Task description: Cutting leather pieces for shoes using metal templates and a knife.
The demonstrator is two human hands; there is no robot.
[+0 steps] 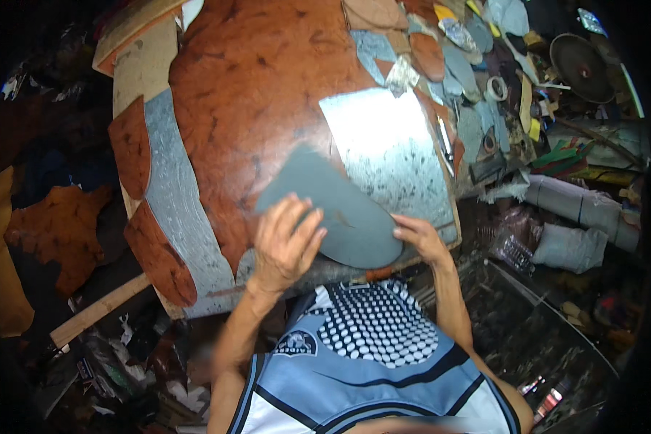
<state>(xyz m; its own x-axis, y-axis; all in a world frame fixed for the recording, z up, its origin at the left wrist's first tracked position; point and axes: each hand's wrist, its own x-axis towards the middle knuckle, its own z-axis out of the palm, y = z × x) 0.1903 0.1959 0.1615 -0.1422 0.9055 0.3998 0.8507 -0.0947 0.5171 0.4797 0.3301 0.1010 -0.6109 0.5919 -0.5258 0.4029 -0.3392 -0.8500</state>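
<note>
A flat grey pattern piece [333,210], rounded at one end and straighter at the other, lies slantwise over the near part of a brown mottled leather hide [246,94]. My left hand [286,242] rests on its left side with the fingers apart, touching its surface. At the rounded right end, my right hand [421,237] pinches the edge between thumb and fingers. The far end of the piece looks slightly blurred. A shiny metal sheet [390,145] with dark specks lies on the hide just beyond the piece.
Cut brown leather pieces [155,249] lie along the table's left edge on a grey streaked strip [184,195]. At the right are grey scraps, a tape roll [496,88] and a pen-like tool [445,141]. A wooden plank [101,311] juts out at the lower left.
</note>
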